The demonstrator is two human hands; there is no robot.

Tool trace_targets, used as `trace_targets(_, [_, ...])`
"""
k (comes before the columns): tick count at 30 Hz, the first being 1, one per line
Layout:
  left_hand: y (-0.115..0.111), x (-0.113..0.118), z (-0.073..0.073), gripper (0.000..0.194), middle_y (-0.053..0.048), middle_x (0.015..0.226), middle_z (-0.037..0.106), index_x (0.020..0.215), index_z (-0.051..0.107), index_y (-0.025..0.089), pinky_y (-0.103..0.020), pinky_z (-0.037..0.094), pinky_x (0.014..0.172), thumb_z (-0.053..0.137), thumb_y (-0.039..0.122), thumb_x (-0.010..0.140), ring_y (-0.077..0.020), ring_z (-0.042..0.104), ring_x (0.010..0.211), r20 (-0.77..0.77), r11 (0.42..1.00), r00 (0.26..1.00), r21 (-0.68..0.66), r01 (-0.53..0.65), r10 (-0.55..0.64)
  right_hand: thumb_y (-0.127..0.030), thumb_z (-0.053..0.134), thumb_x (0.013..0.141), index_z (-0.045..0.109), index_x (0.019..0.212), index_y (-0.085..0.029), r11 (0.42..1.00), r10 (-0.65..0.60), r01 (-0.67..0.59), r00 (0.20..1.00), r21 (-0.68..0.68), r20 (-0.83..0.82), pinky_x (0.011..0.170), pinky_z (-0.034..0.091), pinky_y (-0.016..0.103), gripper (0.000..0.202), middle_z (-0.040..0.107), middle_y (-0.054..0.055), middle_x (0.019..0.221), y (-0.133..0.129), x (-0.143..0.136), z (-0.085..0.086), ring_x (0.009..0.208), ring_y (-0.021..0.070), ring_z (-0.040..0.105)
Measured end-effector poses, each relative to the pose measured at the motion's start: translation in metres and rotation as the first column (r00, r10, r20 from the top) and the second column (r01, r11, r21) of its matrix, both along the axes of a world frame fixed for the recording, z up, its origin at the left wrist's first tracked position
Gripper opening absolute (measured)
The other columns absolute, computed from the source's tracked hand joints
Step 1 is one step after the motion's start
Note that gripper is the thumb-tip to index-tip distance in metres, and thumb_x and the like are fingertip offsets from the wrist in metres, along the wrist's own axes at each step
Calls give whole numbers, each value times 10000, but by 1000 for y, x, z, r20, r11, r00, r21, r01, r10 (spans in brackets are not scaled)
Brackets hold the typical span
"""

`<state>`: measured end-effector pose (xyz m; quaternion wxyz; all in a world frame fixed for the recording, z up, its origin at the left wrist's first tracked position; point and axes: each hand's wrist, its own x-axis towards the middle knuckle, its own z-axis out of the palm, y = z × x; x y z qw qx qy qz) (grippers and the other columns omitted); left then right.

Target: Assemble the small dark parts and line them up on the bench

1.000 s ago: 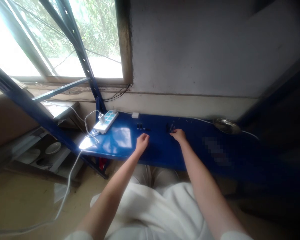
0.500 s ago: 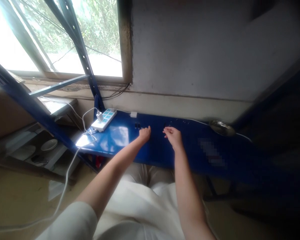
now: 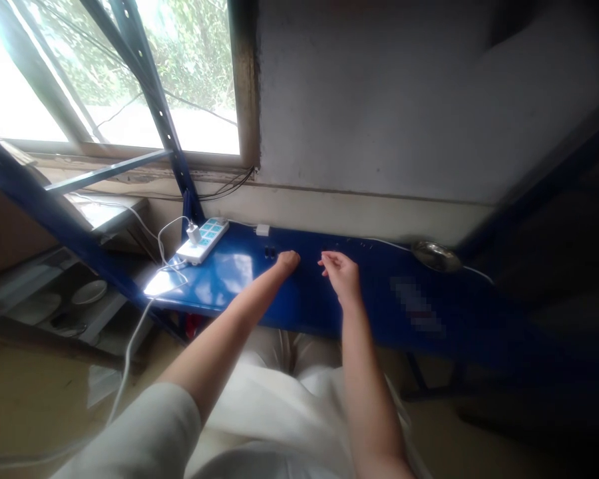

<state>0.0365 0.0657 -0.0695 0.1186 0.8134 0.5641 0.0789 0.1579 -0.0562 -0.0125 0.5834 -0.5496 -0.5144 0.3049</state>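
My left hand [image 3: 289, 260] is low over the blue tabletop [image 3: 309, 299], its fingers curled in; whatever they hold, if anything, is hidden. Just left of it lie two small black pieces [image 3: 269, 253], too small to name. A short way to the right, my right hand [image 3: 341, 269] has thumb and forefinger pinched together. Anything between those fingertips is too tiny to make out. The two hands are apart, with a strip of blue surface between them.
A white power strip [image 3: 203, 241] with a plug [image 3: 194, 232] stands at the table's left end. Near the wall are a white adapter [image 3: 262, 230], several tiny bits [image 3: 365, 245] and a shiny metal dish [image 3: 436, 256]. A blue metal upright [image 3: 152, 100] rises by the window.
The left hand's raised finger has curled down, and the hand looks more closed. My right hand keeps its pinch nearly in place. The whole view has shifted slightly.
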Motion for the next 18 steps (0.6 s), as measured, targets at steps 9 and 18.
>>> trace_targets(9, [6, 1, 3, 141, -138, 749, 641, 745, 650, 122, -352, 471, 782, 584, 13, 683, -266, 628, 864, 67, 1000, 998, 3, 21, -21, -484, 570, 715, 634, 864, -140, 1000, -10, 10, 999, -4, 31, 492, 451, 232, 380, 657, 48, 709, -5, 0, 2, 489, 84, 513])
trace_targets(18, [-4, -13, 25, 85, -100, 766, 625, 808, 570, 124, -271, 455, 659, 506, 176, 784, -183, 604, 710, 482, 980, 874, 141, -141, 56, -480, 564, 721, 630, 862, -137, 1000, 4, -5, 1000, 25, 5, 497, 449, 236, 377, 652, 47, 701, 0, -1, -1, 487, 84, 511])
